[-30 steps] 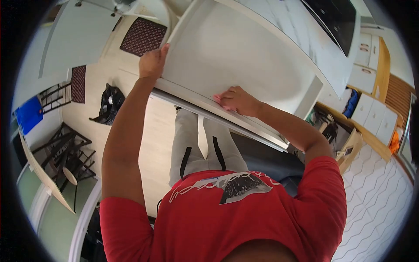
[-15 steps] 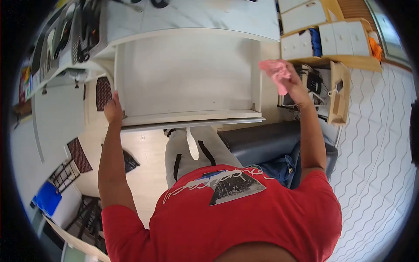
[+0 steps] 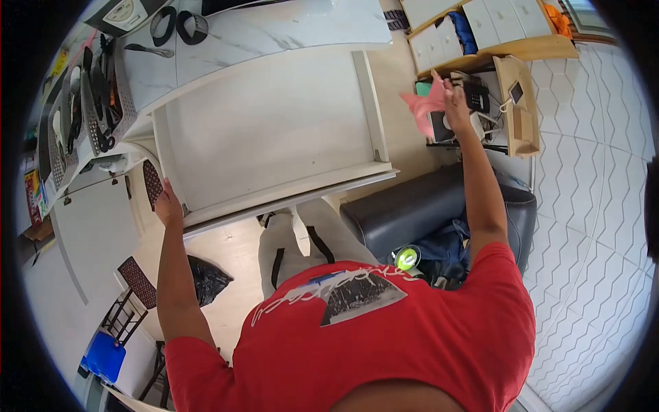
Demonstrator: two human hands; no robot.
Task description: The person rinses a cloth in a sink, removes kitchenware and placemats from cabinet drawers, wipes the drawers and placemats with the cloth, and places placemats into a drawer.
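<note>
A white drawer (image 3: 264, 123) is pulled out in front of my body, with nothing but small specks visible on its bottom. At its near left corner, my left hand (image 3: 169, 206) grips the drawer's side, part of the fingers hidden. My right hand (image 3: 456, 108) is raised beyond the drawer's right side, apart from it. From those fingers hangs a crumpled pink cloth (image 3: 425, 110), slightly blurred.
Above the drawer is a marbled countertop (image 3: 288, 27) with a whisk (image 3: 149, 50) and two dark rings. Utensils fill a perforated rack (image 3: 127, 103) at left. A black padded bench (image 3: 412, 196) stands at right, near a wooden shelf (image 3: 525, 134).
The view has turned, so the drawer appears tilted and further left. The pink cloth has swung and changed shape in my right hand. My left hand stays at the drawer's corner.
</note>
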